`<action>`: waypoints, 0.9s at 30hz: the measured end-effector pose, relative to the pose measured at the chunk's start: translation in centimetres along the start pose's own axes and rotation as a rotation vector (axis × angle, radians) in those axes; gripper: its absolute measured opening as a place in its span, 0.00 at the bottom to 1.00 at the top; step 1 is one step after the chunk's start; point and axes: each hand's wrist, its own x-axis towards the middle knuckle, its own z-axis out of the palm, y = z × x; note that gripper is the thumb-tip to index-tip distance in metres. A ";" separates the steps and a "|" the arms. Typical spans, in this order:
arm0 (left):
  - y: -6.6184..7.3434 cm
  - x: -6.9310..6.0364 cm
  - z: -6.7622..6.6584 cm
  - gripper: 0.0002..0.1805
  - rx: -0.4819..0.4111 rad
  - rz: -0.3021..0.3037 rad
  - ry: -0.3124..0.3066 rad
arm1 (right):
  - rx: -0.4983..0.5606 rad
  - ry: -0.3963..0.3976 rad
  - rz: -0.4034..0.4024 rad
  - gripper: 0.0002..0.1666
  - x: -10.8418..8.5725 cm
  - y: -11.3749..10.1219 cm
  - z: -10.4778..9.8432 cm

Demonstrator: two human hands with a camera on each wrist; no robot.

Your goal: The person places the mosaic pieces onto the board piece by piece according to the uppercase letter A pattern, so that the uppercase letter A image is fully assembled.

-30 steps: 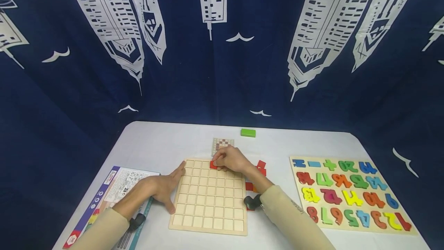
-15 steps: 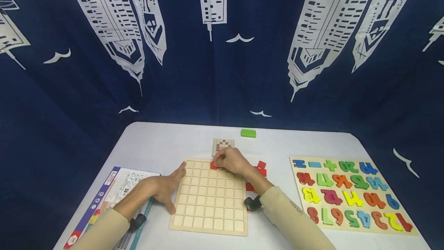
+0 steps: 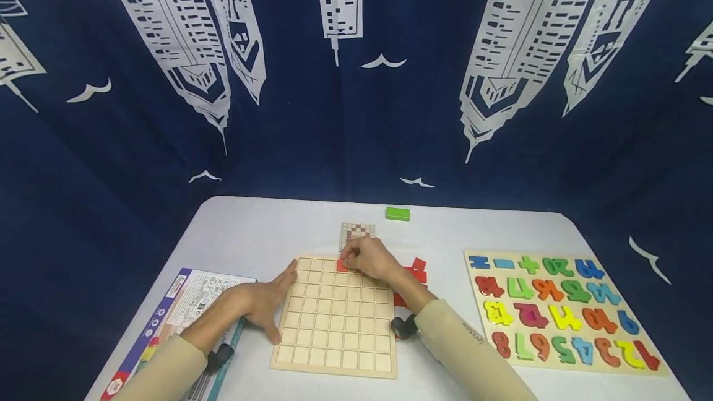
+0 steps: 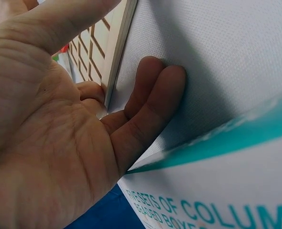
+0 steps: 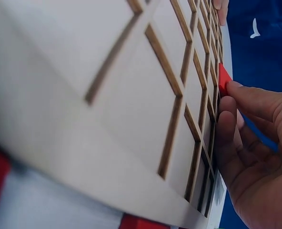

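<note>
A pale wooden grid board (image 3: 337,322) with square recesses lies on the white table. At its far edge, my right hand (image 3: 370,257) pinches a red square tile (image 3: 341,265) over a top-row recess. In the right wrist view, the thumb presses on the red tile (image 5: 223,78) and the other fingers curl close to the board; whether the tile sits fully in the recess is unclear. Along the board's left edge, my left hand (image 3: 264,302) is spread, thumb and fingers touching the rim. In the left wrist view, the left hand's palm (image 4: 50,129) holds nothing.
Several loose red tiles (image 3: 419,263) lie right of the board, partly behind the right forearm. A small pattern card (image 3: 356,229) and a green block (image 3: 398,214) lie beyond. A number puzzle board (image 3: 574,367) is at right; a flat printed box (image 3: 206,289) lies left.
</note>
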 end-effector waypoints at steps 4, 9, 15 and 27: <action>0.1 0.0 0.0 0.82 0.001 0.006 0.001 | -0.017 0.005 -0.005 0.02 0.0 -0.1 0.0; 0.1 -0.1 0.0 0.81 -0.002 0.006 -0.001 | -0.039 0.010 -0.001 0.03 0.0 -0.1 0.2; -0.1 0.1 0.1 0.82 0.001 0.002 0.002 | -0.047 0.014 0.000 0.03 0.1 -0.1 0.3; 0.0 0.1 0.0 0.83 -0.003 0.002 -0.001 | -0.048 0.005 0.004 0.03 0.1 -0.1 0.3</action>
